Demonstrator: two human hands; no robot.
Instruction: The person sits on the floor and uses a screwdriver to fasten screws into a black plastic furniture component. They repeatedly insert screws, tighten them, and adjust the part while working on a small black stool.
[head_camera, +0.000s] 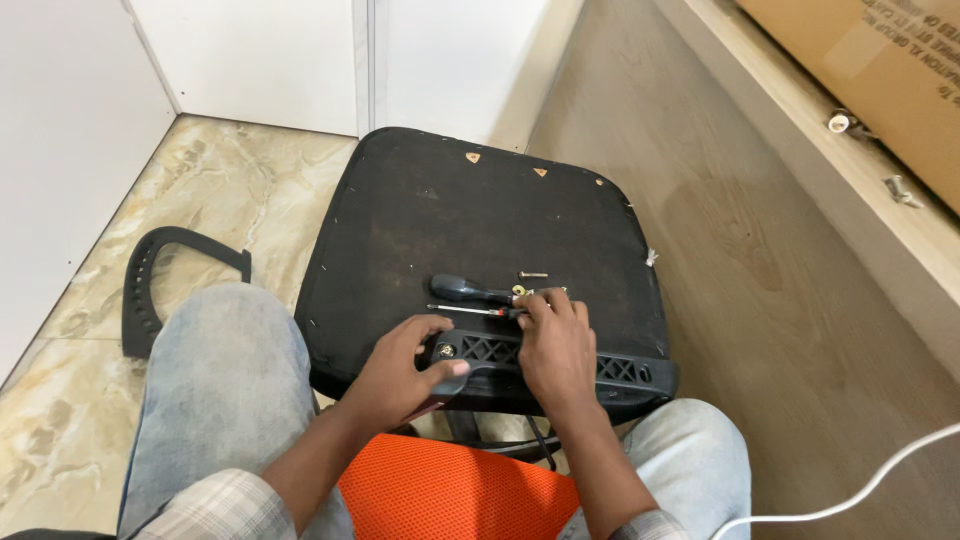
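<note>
Down between the knees, the left hand (405, 368) wraps its grip around the near left end of a black latticed plastic bracket (545, 362) on the upturned black chair seat base (480, 215). Just right, the right hand (556, 345) rests fingertips beside a black-handled screwdriver (470, 291); whether its grip holds anything cannot be told. A loose screw (533, 274) lies farther off.

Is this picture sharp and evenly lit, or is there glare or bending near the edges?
Head view: soft, even light, no harsh glare; the black upturned chair seat and both hands, left and right, look sharp; straight wall lines bow slightly outward near the edges; faint shadows under the hands.
</note>
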